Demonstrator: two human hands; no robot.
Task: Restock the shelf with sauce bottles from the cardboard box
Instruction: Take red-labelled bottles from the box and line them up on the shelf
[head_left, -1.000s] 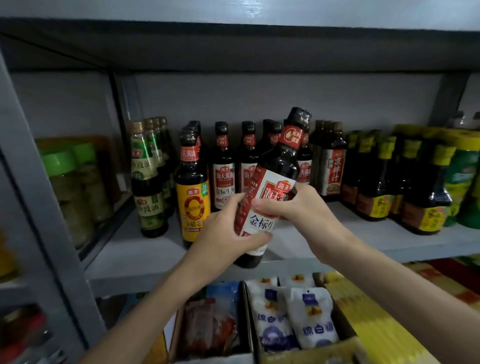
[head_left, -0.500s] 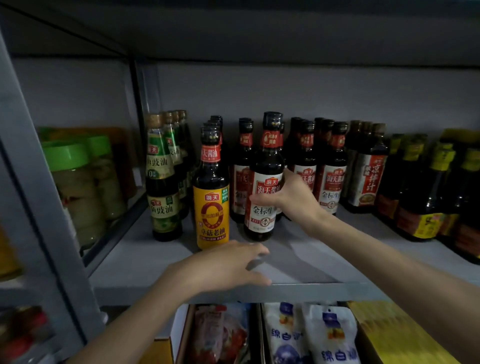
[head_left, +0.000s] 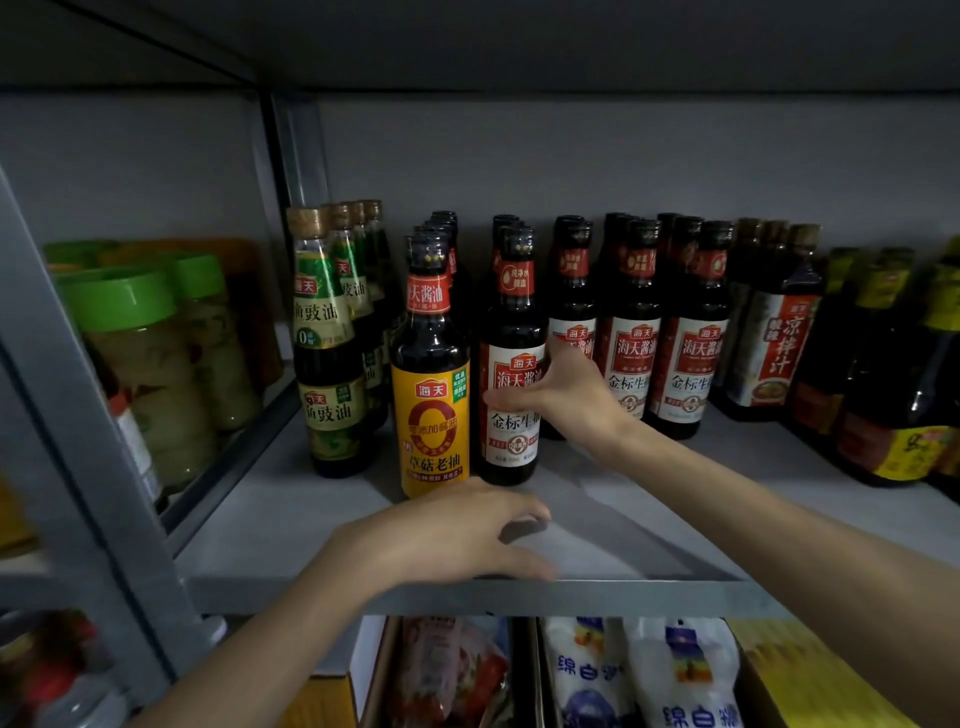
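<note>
Your right hand (head_left: 566, 400) gripped the sauce bottle (head_left: 511, 439) mid-frame, just beside the yellow-label bottle (head_left: 434, 415), your left hand (head_left: 447, 540) loose-fingered, holding nothing, at the shelf (head_left: 649, 525) front edge, bare board right of it.

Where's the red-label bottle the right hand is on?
Head view, centre: the red-label bottle stands upright on the shelf, right hand gripping it, yellow-label bottle immediately to its left.

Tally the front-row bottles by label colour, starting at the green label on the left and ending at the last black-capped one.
Green-label bottles: 1
Yellow-label bottles: 1
Red-and-white-label bottles: 4, one held by the right hand
Total: 6
</note>
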